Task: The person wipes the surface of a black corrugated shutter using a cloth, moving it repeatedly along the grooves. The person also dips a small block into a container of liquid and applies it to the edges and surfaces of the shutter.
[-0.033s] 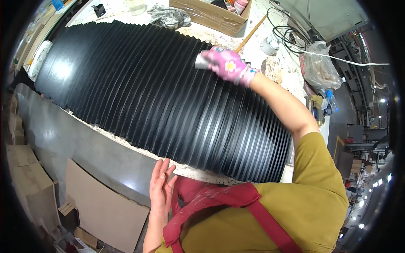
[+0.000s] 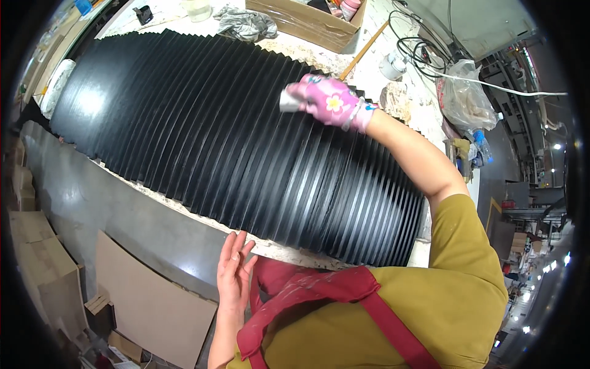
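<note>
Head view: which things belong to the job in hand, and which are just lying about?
In use:
- black ridged material
- white piece, gripped over it
- gloved right hand
- bare left hand, by the near edge, contact unclear

Apparently just lying about:
- grey rag
- cardboard box
- wooden stick
- white jar
- clear plastic bag

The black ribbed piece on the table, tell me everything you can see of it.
The black ribbed piece is long and broad, lying across the pale, stained table. Narrow parallel ridges run between its far and near edges; the far edge is sawtoothed. It looks like plastic or rubber, with glossy highlights toward both ends. The gloved right hand, gripping a small white piece, is over its far side. The bare left hand is by its near edge; contact is unclear.
</note>
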Demonstrator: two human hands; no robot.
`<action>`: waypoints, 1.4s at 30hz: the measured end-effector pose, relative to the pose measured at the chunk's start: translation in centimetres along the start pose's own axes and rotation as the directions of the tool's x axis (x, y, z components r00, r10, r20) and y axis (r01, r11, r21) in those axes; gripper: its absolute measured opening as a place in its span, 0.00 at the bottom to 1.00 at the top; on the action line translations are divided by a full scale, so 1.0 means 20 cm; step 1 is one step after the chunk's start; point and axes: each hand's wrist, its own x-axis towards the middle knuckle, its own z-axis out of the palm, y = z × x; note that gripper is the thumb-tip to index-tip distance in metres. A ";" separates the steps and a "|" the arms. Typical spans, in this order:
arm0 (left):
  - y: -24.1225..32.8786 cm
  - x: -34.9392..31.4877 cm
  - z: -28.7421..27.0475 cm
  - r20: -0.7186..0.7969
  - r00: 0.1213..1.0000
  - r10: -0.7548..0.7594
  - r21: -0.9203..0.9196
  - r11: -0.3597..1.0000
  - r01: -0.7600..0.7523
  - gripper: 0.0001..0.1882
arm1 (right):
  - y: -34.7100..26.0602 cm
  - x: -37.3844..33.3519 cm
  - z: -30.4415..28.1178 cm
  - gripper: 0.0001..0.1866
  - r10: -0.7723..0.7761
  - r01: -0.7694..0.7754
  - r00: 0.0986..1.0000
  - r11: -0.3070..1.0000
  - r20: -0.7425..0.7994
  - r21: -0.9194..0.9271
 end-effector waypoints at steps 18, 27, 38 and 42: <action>0.02 0.00 0.03 0.033 0.999 -0.006 -0.007 1.000 0.006 0.29 | -0.04 -0.05 0.04 0.16 0.030 -0.065 0.956 0.992 -0.291 -0.110; 0.02 0.00 0.01 0.024 1.000 0.004 -0.018 1.000 -0.004 0.29 | -0.22 -0.10 0.04 0.18 -0.080 0.067 0.975 0.996 -0.209 -0.066; 0.03 0.01 0.02 -0.004 1.000 0.001 -0.017 1.000 -0.001 0.30 | -0.16 -0.07 0.04 0.19 -0.034 0.062 0.971 0.992 -0.239 0.111; 0.02 0.00 0.01 0.010 1.000 0.008 -0.011 1.000 -0.008 0.30 | -0.20 -0.12 0.10 0.14 0.076 -0.065 0.976 0.996 -0.204 0.061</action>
